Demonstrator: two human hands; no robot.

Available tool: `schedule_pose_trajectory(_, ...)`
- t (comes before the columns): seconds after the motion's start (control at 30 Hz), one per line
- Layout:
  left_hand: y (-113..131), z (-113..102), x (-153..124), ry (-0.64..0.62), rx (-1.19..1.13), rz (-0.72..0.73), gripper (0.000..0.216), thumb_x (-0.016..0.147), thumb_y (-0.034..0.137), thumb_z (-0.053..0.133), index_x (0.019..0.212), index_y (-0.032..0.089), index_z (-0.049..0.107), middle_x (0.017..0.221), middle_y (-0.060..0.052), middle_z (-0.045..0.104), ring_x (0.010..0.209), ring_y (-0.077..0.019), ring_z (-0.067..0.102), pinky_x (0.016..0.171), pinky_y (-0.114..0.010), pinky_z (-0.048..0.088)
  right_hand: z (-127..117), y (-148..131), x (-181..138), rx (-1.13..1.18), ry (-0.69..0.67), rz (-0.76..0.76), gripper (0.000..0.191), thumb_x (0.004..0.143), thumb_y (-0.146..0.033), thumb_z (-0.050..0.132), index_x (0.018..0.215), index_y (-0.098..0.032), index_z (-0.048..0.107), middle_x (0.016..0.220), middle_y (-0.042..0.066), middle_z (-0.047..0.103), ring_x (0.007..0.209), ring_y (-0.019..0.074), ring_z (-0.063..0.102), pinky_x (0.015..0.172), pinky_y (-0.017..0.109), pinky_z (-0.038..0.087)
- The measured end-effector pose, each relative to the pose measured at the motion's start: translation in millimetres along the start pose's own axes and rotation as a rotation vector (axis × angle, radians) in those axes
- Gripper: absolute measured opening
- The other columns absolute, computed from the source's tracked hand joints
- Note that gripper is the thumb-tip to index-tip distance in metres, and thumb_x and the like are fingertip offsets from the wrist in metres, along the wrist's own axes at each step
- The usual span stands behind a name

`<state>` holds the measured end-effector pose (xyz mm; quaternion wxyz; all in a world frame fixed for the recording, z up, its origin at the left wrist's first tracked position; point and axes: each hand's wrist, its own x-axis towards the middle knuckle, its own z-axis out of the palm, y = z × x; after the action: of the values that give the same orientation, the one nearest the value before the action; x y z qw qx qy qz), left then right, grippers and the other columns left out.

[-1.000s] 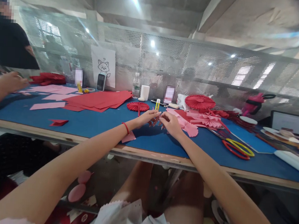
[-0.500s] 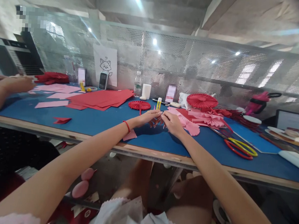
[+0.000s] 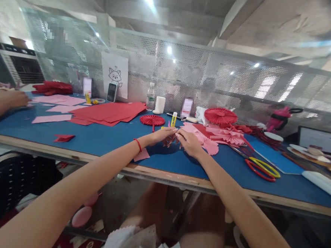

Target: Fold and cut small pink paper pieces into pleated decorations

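Over the front middle of the blue table, my left hand [image 3: 163, 136] and my right hand [image 3: 189, 142] meet at the fingertips. The fingers of both are bent and pressed together; whatever they pinch is hidden behind them. A yellow and white glue stick [image 3: 174, 119] stands upright just beyond the fingers. To its left lies a red pleated paper rosette [image 3: 152, 120]. Pink pleated paper [image 3: 210, 145] lies close to the right hand's far side. Partly covered by my left wrist is a pink paper piece [image 3: 142, 155].
Red paper sheets [image 3: 110, 112] and pink strips [image 3: 51, 118] spread over the left side. Scissors [image 3: 260, 170] with red and yellow handles lie at right, near a larger red rosette [image 3: 221, 115]. A water bottle [image 3: 150, 97] stands behind. A co-worker's hand [image 3: 11, 99] is at far left.
The whole view has shifted slightly, so things sit a little lower and further left. My hands stay together at the fingertips. The co-worker's hands at far left have moved a little.
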<state>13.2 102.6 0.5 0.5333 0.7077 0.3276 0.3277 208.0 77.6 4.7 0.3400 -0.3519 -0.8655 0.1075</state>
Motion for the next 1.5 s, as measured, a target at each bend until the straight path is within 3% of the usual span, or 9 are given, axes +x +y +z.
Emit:
schedule_pose_trajectory(0.5,-4.0,-2.1,-1.9,-0.012,0.043,-0.022,0.033,0.100,0.044,0.058,0.113,0.014,0.064,0.097,-0.005,0.068,0.075,-0.0147,0.066,0.066,-0.031,0.058,4.6,3.6,-0.1,-0.002,-0.008,0.009,0.024,0.100,-0.033,0.040,0.084,-0.023,0.054,0.074,0.002,0.068,0.068,0.0199,0.064,0.066,0.029,0.040)
schedule_pose_trajectory(1.1,-2.9,-4.3,-2.2,-0.038,0.052,-0.003,0.032,0.100,0.043,0.058,0.110,0.014,0.064,0.091,-0.003,0.067,0.068,-0.0126,0.063,0.061,-0.027,0.056,5.8,2.5,-2.3,-0.028,-0.017,0.030,0.018,0.100,-0.032,0.050,0.088,-0.021,0.059,0.076,0.002,0.071,0.072,0.0201,0.066,0.070,0.030,0.041)
schedule_pose_trajectory(1.5,-5.7,-5.4,-0.2,-0.027,0.067,0.007,0.031,0.100,0.043,0.059,0.109,0.013,0.064,0.091,-0.003,0.067,0.068,-0.0125,0.063,0.060,-0.027,0.056,10.3,7.9,-0.6,0.130,-0.014,0.081,0.017,0.100,-0.031,0.056,0.092,-0.018,0.063,0.073,-0.001,0.067,0.065,0.0143,0.062,0.070,0.030,0.048)
